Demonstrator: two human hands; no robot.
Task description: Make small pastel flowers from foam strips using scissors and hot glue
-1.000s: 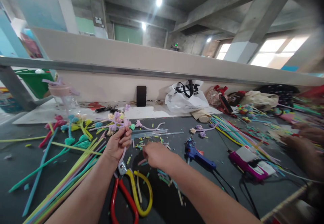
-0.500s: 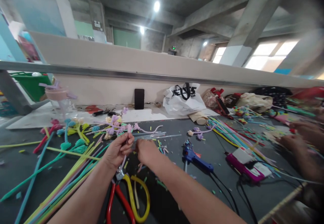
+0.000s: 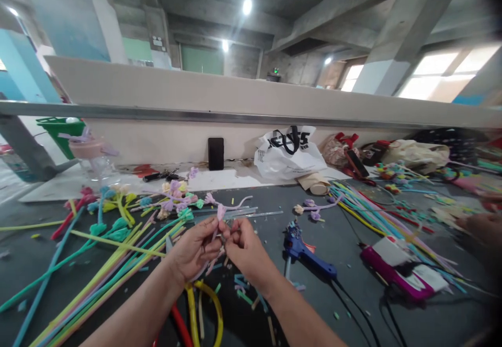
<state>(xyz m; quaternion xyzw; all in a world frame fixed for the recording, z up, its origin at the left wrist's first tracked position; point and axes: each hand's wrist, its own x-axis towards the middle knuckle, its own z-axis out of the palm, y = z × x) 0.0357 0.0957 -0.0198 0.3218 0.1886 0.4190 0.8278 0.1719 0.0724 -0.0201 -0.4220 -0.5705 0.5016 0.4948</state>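
Note:
My left hand [image 3: 198, 245] pinches a pale pink-lilac pipe-cleaner flower [image 3: 220, 212] by its stem, bloom upward. Close beside it, my right hand [image 3: 245, 245] has its thumb and fingers pressed together near that stem; whatever lies in them is too small to make out. Under the left wrist lie pliers with red and yellow handles [image 3: 206, 308], partly covered by the forearm. Clear glue sticks [image 3: 251, 212] are on the table just beyond the hands. Finished-looking flowers in lilac and cream [image 3: 172, 200] form a pile to the left, with a green one [image 3: 185, 214] nearby.
Long coloured pipe cleaners [image 3: 105, 274] spread across the left. A blue glue gun [image 3: 309, 255] and a purple power strip [image 3: 403, 271] with cables are on the right. Behind stand a phone [image 3: 216, 153], a white bag [image 3: 288, 153] and a clear cup [image 3: 94, 159]. A co-worker's hand [image 3: 480, 227] is far right.
Both hands have shifted slightly right and nearer to me, with the pink-lilac flower still in the left. The right hand has turned, so its pinched fingers now show. The view has moved a little.

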